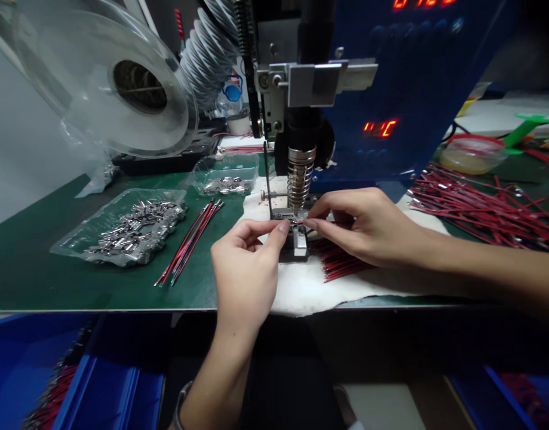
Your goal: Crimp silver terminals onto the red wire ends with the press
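Observation:
My left hand (245,266) is closed in a pinch, its fingertips meeting those of my right hand (361,227) over a small metal fixture (300,242). Between the fingertips shows a short red wire end (297,223), with what looks like a tiny metal piece at my left fingertips. Directly above hangs the machine's coiled metal head (300,173). A bundle of red wires (337,260) lies under my right palm on a white cloth (310,286).
A clear bag of small metal terminals (131,230) and a second clear bag (224,182) lie on the green mat. A few red-black wires (191,239) lie between them. A large pile of red wires (484,209) spreads at right. Blue bins (99,388) sit below the bench edge.

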Available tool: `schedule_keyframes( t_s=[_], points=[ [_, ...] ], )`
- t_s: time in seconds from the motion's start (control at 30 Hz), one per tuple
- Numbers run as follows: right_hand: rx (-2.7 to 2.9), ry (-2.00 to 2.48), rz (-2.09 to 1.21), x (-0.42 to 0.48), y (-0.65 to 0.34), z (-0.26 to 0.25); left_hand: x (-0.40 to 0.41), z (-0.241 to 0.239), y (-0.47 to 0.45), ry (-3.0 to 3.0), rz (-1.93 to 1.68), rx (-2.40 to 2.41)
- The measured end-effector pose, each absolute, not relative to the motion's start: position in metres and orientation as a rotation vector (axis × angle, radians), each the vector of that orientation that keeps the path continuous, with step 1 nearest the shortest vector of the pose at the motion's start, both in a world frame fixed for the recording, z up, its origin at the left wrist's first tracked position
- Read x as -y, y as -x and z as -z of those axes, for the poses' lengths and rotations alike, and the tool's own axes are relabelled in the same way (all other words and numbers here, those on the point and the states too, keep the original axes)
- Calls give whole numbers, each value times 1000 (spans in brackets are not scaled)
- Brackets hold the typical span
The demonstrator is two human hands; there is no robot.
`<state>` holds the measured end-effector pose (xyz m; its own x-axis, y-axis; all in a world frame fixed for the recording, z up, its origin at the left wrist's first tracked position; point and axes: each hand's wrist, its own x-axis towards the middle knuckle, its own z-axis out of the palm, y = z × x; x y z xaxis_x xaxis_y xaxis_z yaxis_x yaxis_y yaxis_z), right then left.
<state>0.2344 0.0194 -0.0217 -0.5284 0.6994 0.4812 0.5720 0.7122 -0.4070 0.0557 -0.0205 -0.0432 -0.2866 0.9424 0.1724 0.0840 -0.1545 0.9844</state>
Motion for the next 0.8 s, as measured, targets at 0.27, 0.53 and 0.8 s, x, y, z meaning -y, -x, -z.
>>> schedule_keyframes(
  t_s=[0.27,0.53,0.8],
  points=[
    [2318,883,-218,-23,-237,22,19,43,-55,-1213,-1528,-1356],
    [2336,791,-137,-23,-238,23,21,46,-54,-1227,-1559,-1302],
    [2318,739,-95,-22,-239,22,22,50,-52,-1279,-1601,-1207]
  ],
)
